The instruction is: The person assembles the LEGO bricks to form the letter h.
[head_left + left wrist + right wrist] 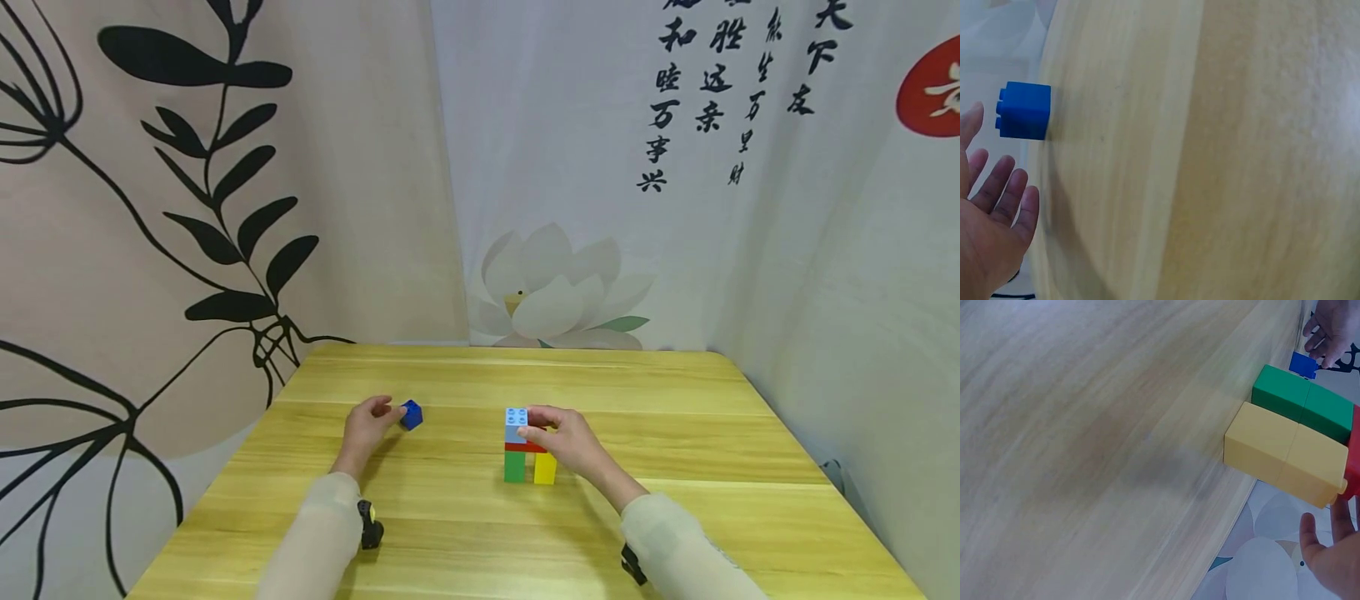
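On the table stands a small structure: a green column (514, 467) and a yellow column (545, 469) side by side, bridged by a red brick (534, 447). A light blue brick (516, 423) sits on the red brick's left part. My right hand (567, 438) pinches the light blue brick between thumb and fingers; that brick is outside the right wrist view. To the left, my left hand (369, 427) reaches beside a dark blue brick (1025, 110) on the table. A small gap separates its thumb from the brick's studs in the left wrist view, its fingers loosely extended.
The wooden table (450, 533) carries the structure near its middle and the dark blue brick farther left. Behind its back edge hangs a printed curtain (375, 208) with plant drawings and writing. Each wrist wears a black strap-on device.
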### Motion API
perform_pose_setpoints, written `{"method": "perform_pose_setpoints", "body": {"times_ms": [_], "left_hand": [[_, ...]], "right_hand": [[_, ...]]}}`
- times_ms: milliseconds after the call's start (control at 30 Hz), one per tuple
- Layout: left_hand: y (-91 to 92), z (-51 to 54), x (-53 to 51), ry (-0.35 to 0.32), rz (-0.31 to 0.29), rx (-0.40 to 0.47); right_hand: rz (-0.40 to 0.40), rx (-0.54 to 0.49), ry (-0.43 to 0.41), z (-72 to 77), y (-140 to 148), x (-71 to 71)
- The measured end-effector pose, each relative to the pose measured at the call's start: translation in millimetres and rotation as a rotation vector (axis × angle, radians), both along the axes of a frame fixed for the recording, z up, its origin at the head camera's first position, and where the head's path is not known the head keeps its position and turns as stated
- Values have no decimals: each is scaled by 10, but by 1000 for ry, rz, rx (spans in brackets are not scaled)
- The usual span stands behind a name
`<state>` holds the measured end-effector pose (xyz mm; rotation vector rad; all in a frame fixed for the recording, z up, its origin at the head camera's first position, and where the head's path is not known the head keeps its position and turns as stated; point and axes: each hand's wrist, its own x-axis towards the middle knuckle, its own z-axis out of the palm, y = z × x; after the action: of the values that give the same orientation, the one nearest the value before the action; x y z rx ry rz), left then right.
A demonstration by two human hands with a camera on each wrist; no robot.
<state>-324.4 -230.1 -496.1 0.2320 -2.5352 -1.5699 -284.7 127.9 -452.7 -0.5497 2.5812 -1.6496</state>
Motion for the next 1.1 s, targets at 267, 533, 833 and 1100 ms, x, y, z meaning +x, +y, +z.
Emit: {"method": "perform_pose_setpoints", "body": {"times_ms": [267, 533, 833, 1100], "left_hand": [[23, -89, -36, 4, -5, -4], [66, -98, -63, -12, -24, -60], [106, -73, -82, -21, -16, -104], [75, -86, -68, 3, -19, -116]], "right_hand": [[13, 0, 4, 8, 17, -4], [12, 6, 4, 10, 36, -14], [11, 11, 14, 11, 49, -26], [12, 10, 1, -5, 54, -36]]}}
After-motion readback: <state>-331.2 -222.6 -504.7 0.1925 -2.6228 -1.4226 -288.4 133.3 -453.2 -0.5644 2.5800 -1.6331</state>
